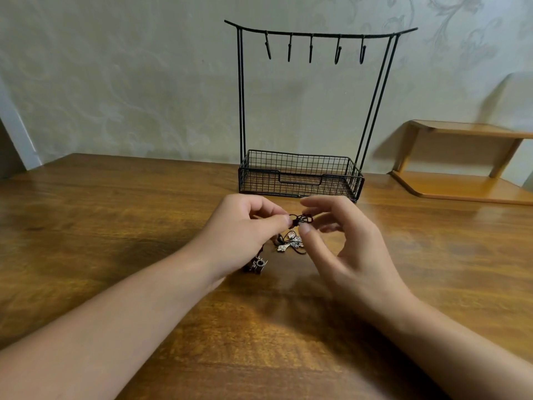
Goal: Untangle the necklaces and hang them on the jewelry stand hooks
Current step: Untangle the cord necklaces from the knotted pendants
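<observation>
Just in front of the black jewelry stand (300,111), the left hand (245,229) and right hand (340,243) each pinch the knotted necklaces (300,219). Silver charms (290,243) dangle below. All five hooks (311,49) hang bare.

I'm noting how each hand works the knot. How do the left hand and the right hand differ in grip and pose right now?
The left hand has its fingers curled in tight, thumb and forefinger pinching the dark cord tangle from the left; the right hand is looser, fingers spread, only its fingertips at the tangle. A metal charm dangles beneath the left hand; the pale pendant hangs nearer the right thumb. Both hands hover above the wooden table, before the jewelry stand.
</observation>
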